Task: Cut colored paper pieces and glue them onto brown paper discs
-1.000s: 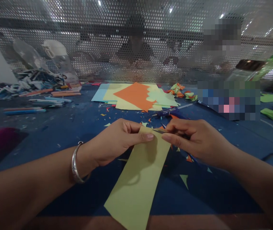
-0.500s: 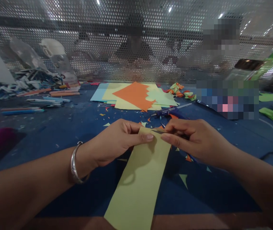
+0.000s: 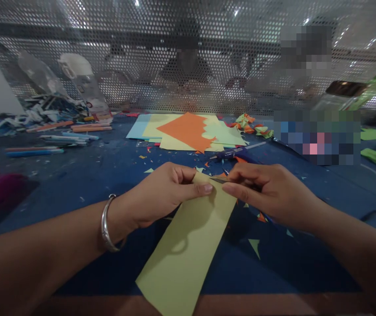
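In the head view, the left hand [image 3: 157, 195] pinches the upper edge of a yellow strip [image 3: 188, 248], its thumb flat on the face and its fingers bent behind. The right hand [image 3: 272, 188] is closed at the strip's upper right corner, thumb against the paper and fingers curled in. Between the hands is a narrow, dark, pointed shape; whether it is a blade or a fold cannot be told. The strip slants toward the person, its lower end crossing the near edge of the blue table [image 3: 290, 276] and running out of view. A silver bracelet [image 3: 105, 224] circles the left wrist.

Small scraps [image 3: 254, 248] lie around the hands. Beyond them a blue tool [image 3: 229, 154] rests near an orange sheet [image 3: 183, 131], which lies on yellow sheets [image 3: 171, 143]. A white-lidded bottle [image 3: 91, 90] stands at the far left.
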`<act>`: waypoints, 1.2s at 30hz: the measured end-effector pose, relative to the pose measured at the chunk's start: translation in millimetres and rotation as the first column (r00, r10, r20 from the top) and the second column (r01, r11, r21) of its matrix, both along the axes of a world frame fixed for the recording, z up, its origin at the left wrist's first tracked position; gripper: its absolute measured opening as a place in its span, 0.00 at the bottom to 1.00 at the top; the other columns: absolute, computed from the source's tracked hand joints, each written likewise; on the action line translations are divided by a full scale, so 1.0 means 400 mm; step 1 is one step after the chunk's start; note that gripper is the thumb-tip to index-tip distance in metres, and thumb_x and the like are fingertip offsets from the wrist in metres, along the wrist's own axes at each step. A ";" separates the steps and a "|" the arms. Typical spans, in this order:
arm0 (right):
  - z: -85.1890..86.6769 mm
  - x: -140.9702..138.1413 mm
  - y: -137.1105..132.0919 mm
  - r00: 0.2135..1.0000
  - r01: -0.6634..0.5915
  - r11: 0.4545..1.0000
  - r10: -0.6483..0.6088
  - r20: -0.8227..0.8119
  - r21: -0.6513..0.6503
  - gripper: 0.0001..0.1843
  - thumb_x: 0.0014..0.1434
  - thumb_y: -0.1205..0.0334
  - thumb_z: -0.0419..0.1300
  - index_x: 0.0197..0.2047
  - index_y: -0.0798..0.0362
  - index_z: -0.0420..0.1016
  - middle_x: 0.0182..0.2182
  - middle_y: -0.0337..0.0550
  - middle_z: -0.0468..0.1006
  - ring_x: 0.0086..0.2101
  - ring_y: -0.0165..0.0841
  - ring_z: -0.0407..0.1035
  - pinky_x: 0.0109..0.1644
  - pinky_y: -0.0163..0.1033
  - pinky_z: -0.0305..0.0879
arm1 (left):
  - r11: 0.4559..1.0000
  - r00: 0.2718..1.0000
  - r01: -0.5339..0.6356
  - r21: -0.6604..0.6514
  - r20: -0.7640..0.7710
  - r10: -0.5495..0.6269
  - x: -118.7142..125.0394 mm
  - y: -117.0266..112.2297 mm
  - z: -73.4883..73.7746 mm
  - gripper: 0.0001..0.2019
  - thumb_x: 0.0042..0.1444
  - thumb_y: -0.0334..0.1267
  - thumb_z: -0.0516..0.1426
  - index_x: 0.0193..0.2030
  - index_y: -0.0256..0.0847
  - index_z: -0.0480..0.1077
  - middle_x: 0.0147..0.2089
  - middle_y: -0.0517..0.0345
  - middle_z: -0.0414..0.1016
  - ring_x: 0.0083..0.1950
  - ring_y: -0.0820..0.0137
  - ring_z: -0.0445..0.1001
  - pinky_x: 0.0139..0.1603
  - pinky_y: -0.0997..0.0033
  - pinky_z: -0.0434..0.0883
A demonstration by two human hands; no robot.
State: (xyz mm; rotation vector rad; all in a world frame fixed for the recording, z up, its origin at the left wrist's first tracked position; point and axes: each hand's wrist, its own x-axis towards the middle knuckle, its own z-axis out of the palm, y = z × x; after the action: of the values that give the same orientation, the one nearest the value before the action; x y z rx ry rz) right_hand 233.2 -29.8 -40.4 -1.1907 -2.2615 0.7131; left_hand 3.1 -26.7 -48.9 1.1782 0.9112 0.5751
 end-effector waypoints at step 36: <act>0.008 0.000 -0.010 0.999 -0.027 0.999 0.026 -0.031 -0.017 0.16 0.66 0.49 0.60 0.34 0.52 0.76 0.21 0.34 0.70 0.22 0.25 0.59 0.25 0.31 0.56 | 0.989 0.990 0.072 -0.129 0.126 -0.055 0.001 -0.002 -0.005 0.06 0.59 0.37 0.66 0.37 0.36 0.83 0.35 0.54 0.84 0.31 0.75 0.79 0.35 0.78 0.75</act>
State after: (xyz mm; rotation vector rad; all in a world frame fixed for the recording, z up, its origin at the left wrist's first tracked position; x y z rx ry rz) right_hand 233.1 -33.8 -37.2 -1.1522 -2.2544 0.7576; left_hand 3.4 -27.5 -50.7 1.0367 0.7923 0.5213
